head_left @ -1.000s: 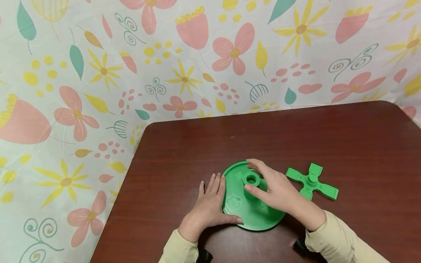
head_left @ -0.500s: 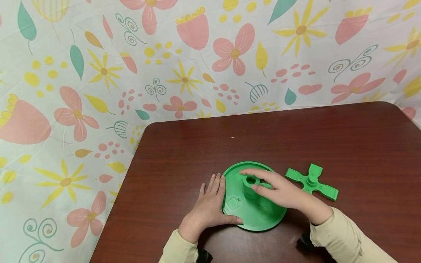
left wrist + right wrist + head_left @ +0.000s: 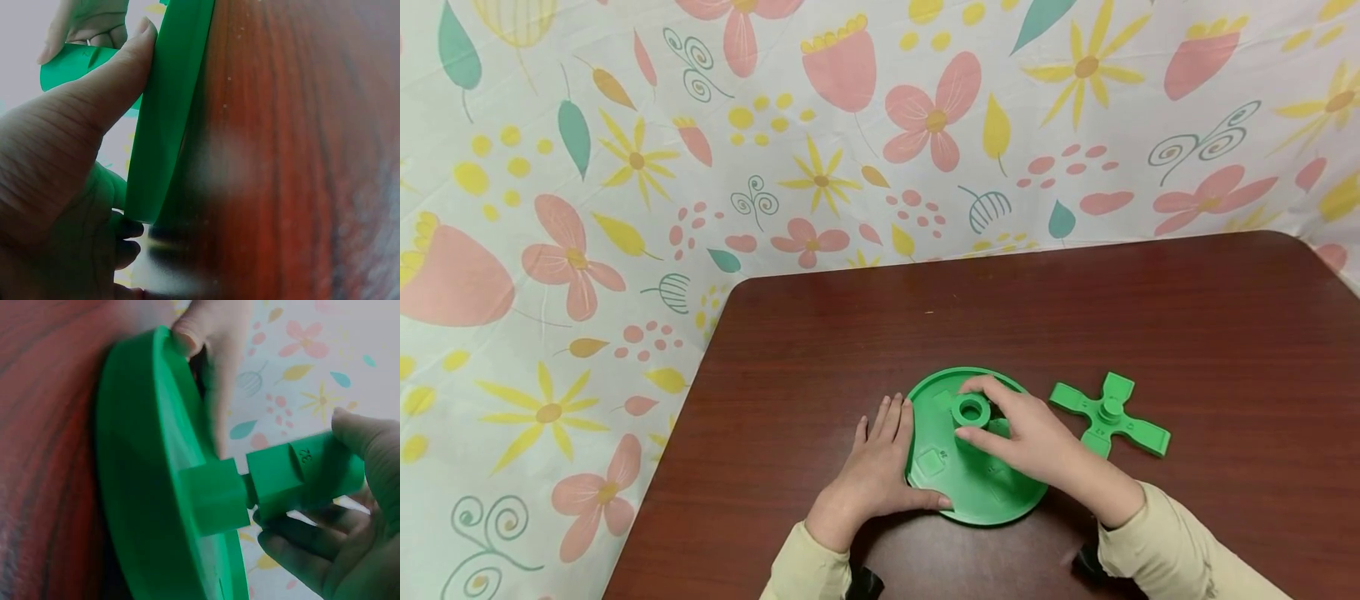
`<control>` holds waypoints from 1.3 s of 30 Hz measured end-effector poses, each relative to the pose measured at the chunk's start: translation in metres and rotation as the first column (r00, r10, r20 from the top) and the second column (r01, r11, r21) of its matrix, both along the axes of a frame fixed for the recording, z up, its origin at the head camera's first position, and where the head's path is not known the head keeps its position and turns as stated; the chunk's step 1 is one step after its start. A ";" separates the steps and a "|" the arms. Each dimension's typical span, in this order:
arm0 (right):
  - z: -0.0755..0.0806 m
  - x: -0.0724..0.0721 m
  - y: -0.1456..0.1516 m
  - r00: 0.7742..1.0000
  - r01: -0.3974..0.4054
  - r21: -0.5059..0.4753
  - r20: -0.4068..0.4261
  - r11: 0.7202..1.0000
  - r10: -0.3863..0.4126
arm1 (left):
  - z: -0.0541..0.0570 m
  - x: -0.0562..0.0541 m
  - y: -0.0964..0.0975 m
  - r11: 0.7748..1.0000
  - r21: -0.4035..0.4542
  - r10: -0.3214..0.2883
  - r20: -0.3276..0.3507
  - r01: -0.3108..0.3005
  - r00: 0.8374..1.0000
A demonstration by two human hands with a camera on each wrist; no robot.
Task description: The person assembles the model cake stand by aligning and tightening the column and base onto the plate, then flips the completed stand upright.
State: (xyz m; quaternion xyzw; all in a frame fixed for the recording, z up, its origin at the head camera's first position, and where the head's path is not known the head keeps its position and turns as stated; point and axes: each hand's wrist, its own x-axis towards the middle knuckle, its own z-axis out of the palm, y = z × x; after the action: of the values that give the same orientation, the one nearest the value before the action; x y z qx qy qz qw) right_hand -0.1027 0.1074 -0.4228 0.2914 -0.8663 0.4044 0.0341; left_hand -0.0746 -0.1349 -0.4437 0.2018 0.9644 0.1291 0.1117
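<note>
My left hand [image 3: 868, 487] rests at the left rim of a round green plastic base [image 3: 985, 500], its fingers straight. In the left wrist view its thumb [image 3: 128, 69] presses on the rim. My right hand [image 3: 1037, 437] grips a green hollow tube [image 3: 322, 469] marked 32 between thumb and curled fingers. The right wrist view shows this tube lined up with a green block-like post [image 3: 215, 497] on the base, a narrow neck visible between them. From above, the tube's ring-shaped top shows its hole, while my right hand covers part of the base.
A green cross-shaped piece [image 3: 1150, 435] with a central peg lies on the brown table [image 3: 820, 333], right of the base. Behind the table hangs a flower-patterned cloth [image 3: 850, 200].
My right hand turned and shifted rightward around the tube, then came back left to about its earlier pose. My left hand and the cross-shaped piece stay in place.
</note>
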 end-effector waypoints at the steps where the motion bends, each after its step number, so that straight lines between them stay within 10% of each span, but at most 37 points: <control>1: 0.000 0.001 -0.001 0.999 0.029 0.015 -0.019 0.999 -0.029 | 0.000 0.000 0.000 1.000 -0.001 0.000 -0.002 0.000 1.000; 10: -0.001 0.005 -0.007 0.985 0.152 0.094 -0.095 0.984 -0.143 | 0.001 0.000 0.001 1.000 -0.001 -0.001 0.001 0.001 1.000; 20: 0.006 -0.002 0.005 1.000 -0.021 -0.012 -0.011 1.000 0.021 | 0.001 0.000 0.000 1.000 0.009 -0.002 -0.008 0.002 1.000; 27: 0.010 -0.009 0.010 0.967 -0.225 -0.119 0.097 0.967 0.236 | 0.002 0.000 0.000 1.000 0.000 0.005 0.016 -0.005 1.000; 39: 0.006 -0.010 0.008 0.986 -0.155 -0.046 0.058 0.987 0.157 | 0.002 -0.001 0.000 1.000 0.003 0.007 0.020 -0.007 1.000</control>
State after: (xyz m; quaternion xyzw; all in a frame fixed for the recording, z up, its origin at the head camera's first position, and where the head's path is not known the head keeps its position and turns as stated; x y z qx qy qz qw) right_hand -0.1132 0.1157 -0.4171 0.3450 -0.8328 0.4325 -0.0182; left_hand -0.0751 -0.1348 -0.4412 0.1971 0.9638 0.1331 0.1205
